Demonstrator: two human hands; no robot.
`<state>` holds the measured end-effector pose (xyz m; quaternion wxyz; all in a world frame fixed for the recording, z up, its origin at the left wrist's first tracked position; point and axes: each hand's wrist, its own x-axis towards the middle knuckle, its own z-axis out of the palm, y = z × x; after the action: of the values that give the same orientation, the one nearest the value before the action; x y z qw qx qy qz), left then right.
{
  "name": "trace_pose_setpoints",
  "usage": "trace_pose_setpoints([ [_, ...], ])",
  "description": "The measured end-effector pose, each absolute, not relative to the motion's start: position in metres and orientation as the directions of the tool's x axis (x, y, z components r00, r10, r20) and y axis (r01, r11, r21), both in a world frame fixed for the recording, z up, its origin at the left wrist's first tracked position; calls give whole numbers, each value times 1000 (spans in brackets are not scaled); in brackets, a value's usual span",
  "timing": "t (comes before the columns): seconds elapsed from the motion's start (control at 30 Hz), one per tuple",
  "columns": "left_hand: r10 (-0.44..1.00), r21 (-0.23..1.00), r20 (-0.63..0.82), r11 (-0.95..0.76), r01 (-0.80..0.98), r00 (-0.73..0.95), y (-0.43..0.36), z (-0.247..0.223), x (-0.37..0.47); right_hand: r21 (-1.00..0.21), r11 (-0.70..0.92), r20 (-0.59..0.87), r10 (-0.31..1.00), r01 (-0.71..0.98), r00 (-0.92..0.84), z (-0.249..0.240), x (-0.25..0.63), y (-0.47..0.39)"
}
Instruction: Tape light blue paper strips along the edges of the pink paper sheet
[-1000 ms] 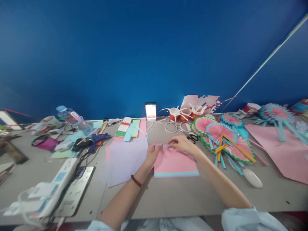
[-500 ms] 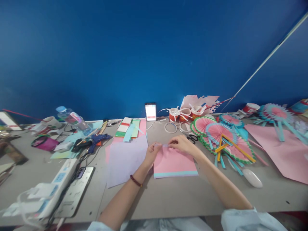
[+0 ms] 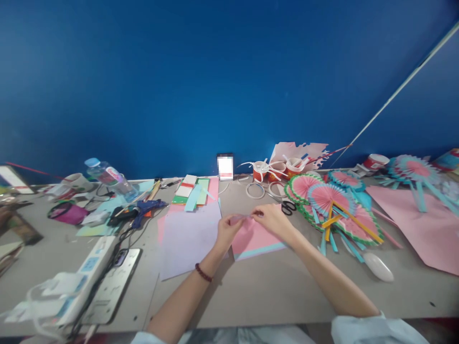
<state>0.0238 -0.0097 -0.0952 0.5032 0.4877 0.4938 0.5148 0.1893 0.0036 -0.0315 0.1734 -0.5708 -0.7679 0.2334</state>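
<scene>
A pink paper sheet [image 3: 255,240] with a light blue border lies mid-table, its near edge lifted off the grey table [image 3: 251,291]. My left hand [image 3: 226,229] pinches the sheet's far edge at the left. My right hand [image 3: 273,219] pinches the same edge just to the right, fingertips nearly meeting. A red bead bracelet [image 3: 203,272] circles my left wrist. A pale lilac sheet [image 3: 188,237] lies flat just left of my left hand.
Finished pink and green paper fans [image 3: 330,205] pile up at the right, with black scissors [image 3: 288,207] and tape rings [image 3: 255,189] behind my hands. A large pink sheet [image 3: 423,224] lies far right. At the left are a glue gun [image 3: 138,210], power strips [image 3: 96,282] and a water bottle [image 3: 107,176].
Both hands have lifted the pink sheet's far edge; the sheet has tilted and slid away from me, so less of it shows on the table.
</scene>
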Motion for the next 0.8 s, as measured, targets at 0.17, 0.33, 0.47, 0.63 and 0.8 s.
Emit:
trace_pose_setpoints([
  [0.17,999,1000,-19,18,-25,-28,-9,-96,24,-565,232,-9,958,792,-287,-33,185,1],
  [0.33,999,998,-38,38,-49,3,-7,-102,23,-580,252,4,952,775,-306,-34,185,1],
  [0.47,999,998,-49,50,-40,18,-7,-102,23,-597,275,-3,939,754,-345,-33,188,3],
  [0.63,999,998,-45,46,-39,28,-7,-102,23,-602,300,-3,926,740,-378,-29,194,5],
  [0.8,998,998,-62,63,-29,25,-8,-99,20,-594,307,1,925,743,-381,-29,201,8],
])
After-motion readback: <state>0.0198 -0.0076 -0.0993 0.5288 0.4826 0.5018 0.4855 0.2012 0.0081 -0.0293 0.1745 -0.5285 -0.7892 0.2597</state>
